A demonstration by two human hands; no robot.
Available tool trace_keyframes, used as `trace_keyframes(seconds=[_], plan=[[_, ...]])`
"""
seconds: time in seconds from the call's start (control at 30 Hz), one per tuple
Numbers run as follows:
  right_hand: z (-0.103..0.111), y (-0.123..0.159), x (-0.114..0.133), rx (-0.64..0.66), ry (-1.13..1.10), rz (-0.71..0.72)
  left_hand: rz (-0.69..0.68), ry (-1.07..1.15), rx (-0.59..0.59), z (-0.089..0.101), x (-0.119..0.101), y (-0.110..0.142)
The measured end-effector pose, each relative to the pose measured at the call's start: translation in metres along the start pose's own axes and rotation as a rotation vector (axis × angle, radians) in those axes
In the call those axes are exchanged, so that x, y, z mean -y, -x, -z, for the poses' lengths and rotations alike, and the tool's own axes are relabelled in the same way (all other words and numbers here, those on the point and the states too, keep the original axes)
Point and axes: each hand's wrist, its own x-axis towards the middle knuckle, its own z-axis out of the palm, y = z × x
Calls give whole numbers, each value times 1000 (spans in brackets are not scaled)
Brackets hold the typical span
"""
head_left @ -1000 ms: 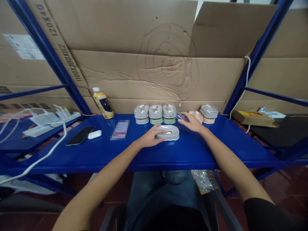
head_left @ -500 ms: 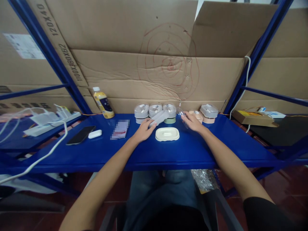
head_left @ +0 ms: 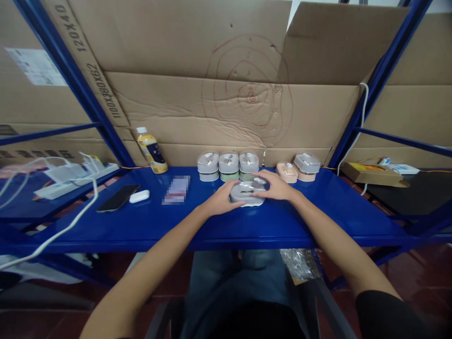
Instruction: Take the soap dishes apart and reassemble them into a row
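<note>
A small oval box (head_left: 243, 199) with a grey upper part sits on the blue table in front of me. My left hand (head_left: 223, 197) is closed around its left end, thumb at the front and fingers behind. Over the box's top lies a clear plastic lid (head_left: 250, 185). My right hand (head_left: 273, 186) grips this lid from the right, its fingers curled over the edge. Whether the lid is fully seated cannot be made out. Behind the hands stand several similar lidded boxes (head_left: 229, 163) in a row, with grey and green bases.
At the back right are a low peach box (head_left: 286, 172) and a clear-lidded peach box (head_left: 306, 165). A yellow bottle (head_left: 151, 150), black phone (head_left: 118, 198), white earphone case (head_left: 139, 197) and blurred flat item (head_left: 176, 190) lie to the left. Cardboard (head_left: 169, 103) walls the back.
The grey piece, lifted off the cream base by my left hand half a second ago, is back on it. My right hand has brought the clear lid left, onto the box.
</note>
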Motion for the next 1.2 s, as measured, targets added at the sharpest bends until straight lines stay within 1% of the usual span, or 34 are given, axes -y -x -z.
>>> trace_keyframes(seconds=[0.07,0.17,0.27,0.47,0.7,0.87,1.07,1.13,1.2], plan=[[-6,-2,5,49,-9,37,53,35,-38,-2,5,-2],[-14,-4,11,84,-11,34,99,133,-60,-7,11,-4],[-21,-6,12,113,-1,25,106,205,-47,-12,14,-5],[-30,-6,5,163,-1,33,121,212,1,-15,15,-6],[-29,-3,6,183,43,-19,113,200,32,-12,17,-5],[-30,-2,4,163,28,-13,113,180,44,-10,16,-5],[-31,-2,4,184,31,-30,120,176,42,-10,17,-5],[-28,-2,6,214,48,-40,117,175,43,-10,19,-5],[-20,-1,8,281,69,-47,107,170,42,-11,23,-5]])
